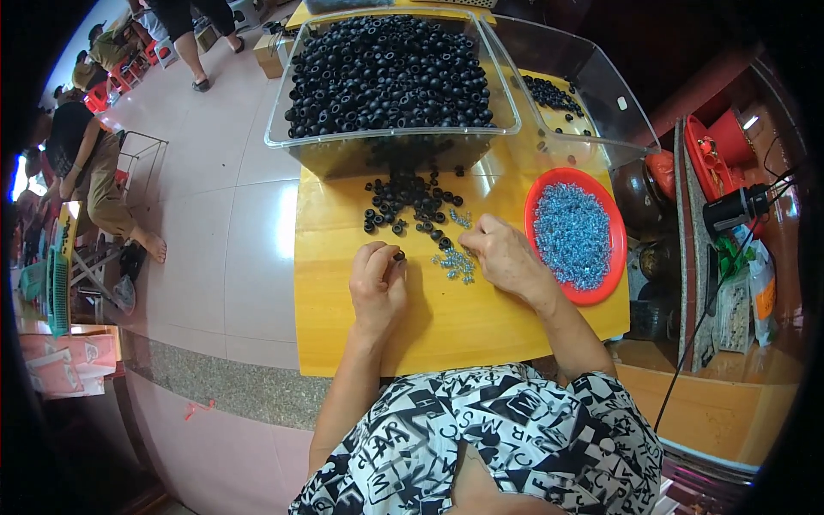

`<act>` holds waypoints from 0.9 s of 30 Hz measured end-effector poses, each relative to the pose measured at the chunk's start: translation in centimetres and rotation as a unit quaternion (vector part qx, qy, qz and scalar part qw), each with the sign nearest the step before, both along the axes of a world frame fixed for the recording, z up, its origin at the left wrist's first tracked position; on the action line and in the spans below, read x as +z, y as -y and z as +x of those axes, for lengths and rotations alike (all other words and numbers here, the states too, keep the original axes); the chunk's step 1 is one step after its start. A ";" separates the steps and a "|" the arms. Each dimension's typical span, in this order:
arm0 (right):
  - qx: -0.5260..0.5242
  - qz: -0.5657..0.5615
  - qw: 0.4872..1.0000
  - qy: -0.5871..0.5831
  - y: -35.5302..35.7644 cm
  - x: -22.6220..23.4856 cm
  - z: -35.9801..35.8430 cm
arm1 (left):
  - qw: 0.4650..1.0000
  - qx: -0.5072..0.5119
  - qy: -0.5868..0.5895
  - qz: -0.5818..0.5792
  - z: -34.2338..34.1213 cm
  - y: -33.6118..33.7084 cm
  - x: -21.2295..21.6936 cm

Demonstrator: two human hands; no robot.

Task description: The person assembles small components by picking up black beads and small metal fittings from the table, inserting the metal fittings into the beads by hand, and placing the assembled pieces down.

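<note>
My left hand is closed, with a small black round hollow piece pinched at its fingertips. To the right, my right hand has its fingers pressed together above a little heap of small clear bluish parts. Whatever those fingers hold is hidden. Just beyond both hands lies a loose spread of black round pieces. Beside my right forearm a red oval tray is filled with the same clear bluish parts.
A clear plastic bin heaped with black pieces stands at the back of the yellow table. Right of it is another clear bin by scattered black pieces. A black cylindrical device sits far right. Another person sits at left.
</note>
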State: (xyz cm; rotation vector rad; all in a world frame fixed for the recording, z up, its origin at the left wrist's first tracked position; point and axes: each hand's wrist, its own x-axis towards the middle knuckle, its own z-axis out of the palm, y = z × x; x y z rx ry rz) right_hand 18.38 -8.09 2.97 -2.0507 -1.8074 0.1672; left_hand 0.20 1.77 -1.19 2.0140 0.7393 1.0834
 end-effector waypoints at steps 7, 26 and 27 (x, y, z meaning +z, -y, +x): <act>-0.008 0.068 0.998 -0.018 -0.1 -0.3 -0.6 | 0.892 -0.086 0.210 -0.391 -0.4 -0.1 0.7; -0.049 0.038 0.802 -0.594 -1.6 3.0 -5.3 | 0.659 -0.260 0.371 -0.600 -1.0 -0.9 0.6; -0.032 0.053 0.819 -0.571 -1.8 2.8 -5.6 | 0.658 -0.261 0.371 -0.601 -0.9 -0.9 0.5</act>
